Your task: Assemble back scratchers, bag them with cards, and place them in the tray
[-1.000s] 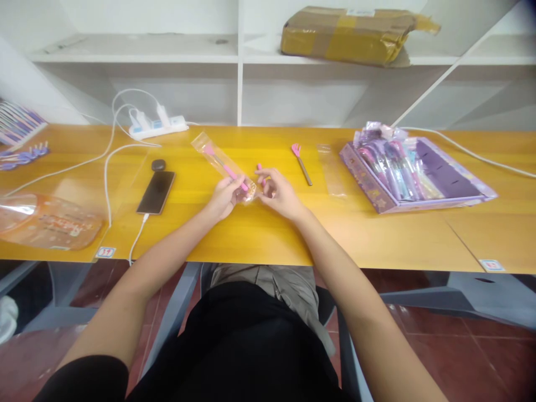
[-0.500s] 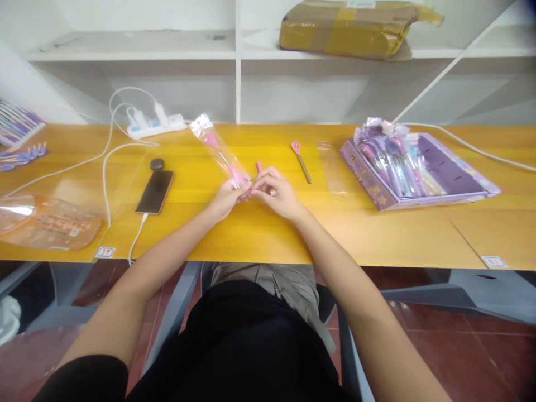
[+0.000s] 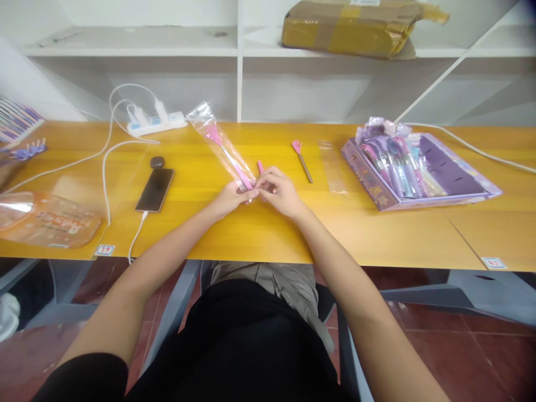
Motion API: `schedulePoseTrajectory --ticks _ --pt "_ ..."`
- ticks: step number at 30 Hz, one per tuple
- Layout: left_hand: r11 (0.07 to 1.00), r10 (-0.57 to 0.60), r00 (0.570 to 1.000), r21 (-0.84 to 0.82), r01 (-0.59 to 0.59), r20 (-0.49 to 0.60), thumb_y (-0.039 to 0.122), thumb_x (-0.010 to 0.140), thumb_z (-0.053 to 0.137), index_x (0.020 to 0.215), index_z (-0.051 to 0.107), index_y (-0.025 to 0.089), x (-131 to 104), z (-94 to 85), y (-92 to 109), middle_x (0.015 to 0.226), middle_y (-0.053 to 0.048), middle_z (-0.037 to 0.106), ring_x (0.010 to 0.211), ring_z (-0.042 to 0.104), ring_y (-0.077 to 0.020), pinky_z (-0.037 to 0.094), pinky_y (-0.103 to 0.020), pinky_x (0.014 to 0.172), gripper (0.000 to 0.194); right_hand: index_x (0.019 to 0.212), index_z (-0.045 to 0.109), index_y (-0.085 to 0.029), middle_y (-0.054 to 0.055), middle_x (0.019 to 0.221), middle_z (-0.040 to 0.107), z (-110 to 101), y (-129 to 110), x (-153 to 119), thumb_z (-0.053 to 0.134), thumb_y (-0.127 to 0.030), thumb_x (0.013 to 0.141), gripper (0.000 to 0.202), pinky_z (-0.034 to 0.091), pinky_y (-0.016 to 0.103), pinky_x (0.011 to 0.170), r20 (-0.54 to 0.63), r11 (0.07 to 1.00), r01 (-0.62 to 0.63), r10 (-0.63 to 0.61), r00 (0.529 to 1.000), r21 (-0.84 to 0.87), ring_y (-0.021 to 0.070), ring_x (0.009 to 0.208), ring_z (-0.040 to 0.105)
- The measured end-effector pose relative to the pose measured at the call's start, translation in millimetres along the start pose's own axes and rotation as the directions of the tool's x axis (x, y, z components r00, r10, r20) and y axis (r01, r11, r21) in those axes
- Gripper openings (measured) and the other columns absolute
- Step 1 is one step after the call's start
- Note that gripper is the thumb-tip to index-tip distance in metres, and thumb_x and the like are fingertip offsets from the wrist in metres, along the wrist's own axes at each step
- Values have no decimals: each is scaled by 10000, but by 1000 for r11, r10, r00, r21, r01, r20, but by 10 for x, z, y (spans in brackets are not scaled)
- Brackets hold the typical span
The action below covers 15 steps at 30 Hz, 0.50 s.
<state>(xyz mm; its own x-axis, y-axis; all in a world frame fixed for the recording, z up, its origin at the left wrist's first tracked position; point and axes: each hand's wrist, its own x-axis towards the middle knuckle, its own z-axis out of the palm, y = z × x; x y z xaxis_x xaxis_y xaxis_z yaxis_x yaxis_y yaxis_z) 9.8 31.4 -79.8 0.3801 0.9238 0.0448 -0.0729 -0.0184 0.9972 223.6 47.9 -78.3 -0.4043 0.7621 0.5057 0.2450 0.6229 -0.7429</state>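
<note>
A clear plastic bag [image 3: 224, 146] with a pink hand-shaped stick inside slants up and to the left above the table. My left hand [image 3: 233, 198] is closed on the bag's lower end. My right hand [image 3: 280, 192] touches that same end, its fingertips pinched together; what they grip is too small to make out. Behind my right fingers a pink piece [image 3: 260, 166] lies partly hidden. To the right, a loose stick with a pink hand-shaped head [image 3: 302, 161] rests on the table, beside a flat clear bag [image 3: 333, 167].
A purple box [image 3: 456, 192] of wrapped items stands at the right. On the left are a phone [image 3: 154, 191] with a cable, a small black object [image 3: 157, 162], a power strip [image 3: 159, 125] and an orange plastic package [image 3: 69, 220]. A taped parcel [image 3: 347, 28] sits on the shelf.
The bag's top end has shifted slightly up and left, and the pink stick inside sits nearer my hands' pinch. At the far left edge, part of something skin-toned has appeared.
</note>
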Motion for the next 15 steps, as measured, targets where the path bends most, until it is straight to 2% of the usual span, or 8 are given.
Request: schedulePoseTrajectory --ticks 5,10,15 --pt "998 36 999 56 -36 -3 541 776 967 889 706 158 30 -58 -30 759 -12 687 695 626 -136 491 -297 699 477 927 712 -214 24 924 664 25 -6 7 834 -507 979 322 516 320 670 11 984 -112 111 994 139 138 670 593" --pt "993 32 999 111 -31 -5 501 800 947 854 730 149 19 -34 -43 737 -35 717 686 658 -156 523 -315 714 417 1062 641 -247 -23 841 681 58 46 10 896 -685 869 542 499 264 574 76 878 -289 282 956 382 122 635 595" --pt "995 40 999 90 -41 17 556 827 919 882 752 141 19 -9 -57 757 -47 731 703 667 -156 528 -310 723 451 971 665 -216 -11 780 699 34 72 29 921 -745 800 613 505 245 556 171 818 -381 340 925 432 108 609 594"
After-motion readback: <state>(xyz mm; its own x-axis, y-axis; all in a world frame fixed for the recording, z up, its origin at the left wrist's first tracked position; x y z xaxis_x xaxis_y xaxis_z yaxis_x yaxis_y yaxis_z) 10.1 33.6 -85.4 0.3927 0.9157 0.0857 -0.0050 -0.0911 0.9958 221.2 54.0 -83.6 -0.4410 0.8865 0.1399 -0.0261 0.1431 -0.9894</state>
